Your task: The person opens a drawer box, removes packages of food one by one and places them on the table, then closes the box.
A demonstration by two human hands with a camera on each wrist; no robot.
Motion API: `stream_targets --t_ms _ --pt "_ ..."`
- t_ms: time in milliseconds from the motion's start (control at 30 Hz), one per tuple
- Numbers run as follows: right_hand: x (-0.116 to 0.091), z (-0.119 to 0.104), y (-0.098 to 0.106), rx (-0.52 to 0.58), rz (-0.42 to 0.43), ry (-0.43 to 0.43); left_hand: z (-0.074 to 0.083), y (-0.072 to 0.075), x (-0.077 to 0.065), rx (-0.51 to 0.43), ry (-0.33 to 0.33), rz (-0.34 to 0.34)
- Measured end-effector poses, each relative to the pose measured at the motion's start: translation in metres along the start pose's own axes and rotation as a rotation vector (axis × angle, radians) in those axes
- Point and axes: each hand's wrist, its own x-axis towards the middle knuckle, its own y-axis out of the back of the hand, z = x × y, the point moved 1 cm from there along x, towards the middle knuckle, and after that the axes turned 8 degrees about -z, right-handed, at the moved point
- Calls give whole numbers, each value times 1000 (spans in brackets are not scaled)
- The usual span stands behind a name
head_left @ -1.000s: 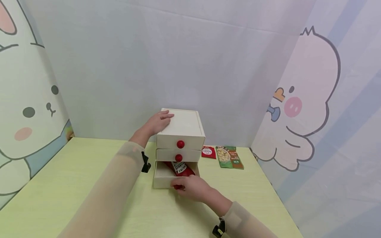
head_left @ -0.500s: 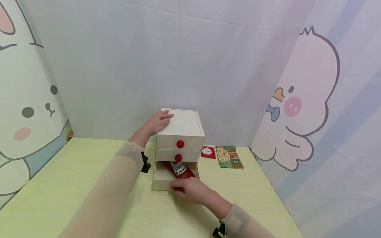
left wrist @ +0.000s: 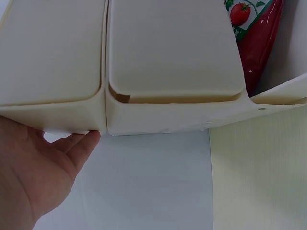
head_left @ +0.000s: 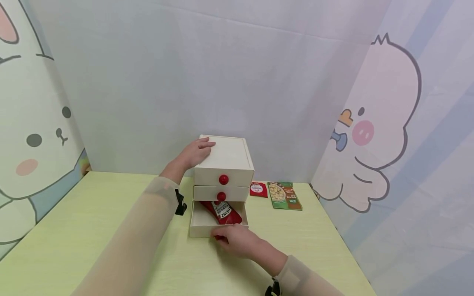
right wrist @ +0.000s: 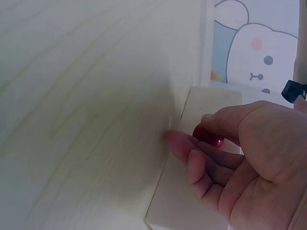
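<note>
A cream cabinet with three stacked drawers [head_left: 230,153] stands on the table. My left hand [head_left: 194,153] rests on its top left edge, fingers extended over the top; the left wrist view shows this hand [left wrist: 43,167] against the cabinet's side. The bottom drawer [head_left: 200,232] is pulled out, and a red Heinz ketchup pouch [head_left: 224,212] lies in it. With thumb and fingers, my right hand [head_left: 237,240] pinches that drawer's red knob [right wrist: 211,137], which is mostly hidden in the head view. The upper drawers, with red knobs [head_left: 224,179], are closed.
To the right of the cabinet lie a small red packet [head_left: 258,189] and a green and brown food packet [head_left: 284,196], flat on the pale yellow-green table [head_left: 296,238]. A light curtain [head_left: 222,74] hangs close behind the cabinet.
The bottom drawer has slid slightly further out toward me, with my right hand on its knob. More of the ketchup pouch shows. My left hand has stayed on the cabinet.
</note>
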Motion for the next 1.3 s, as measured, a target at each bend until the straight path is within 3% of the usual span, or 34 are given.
stream_targets --t_ms 267,1000,1300 --pt "-4 -3 -2 9 -18 -22 2 0 -1 -6 -4 -2" --pt "-21 -15 -6 27 -68 52 1 1 -1 -8 -4 6" --pt "-29 -22 -8 29 -79 41 3 -1 -2 -13 -5 5"
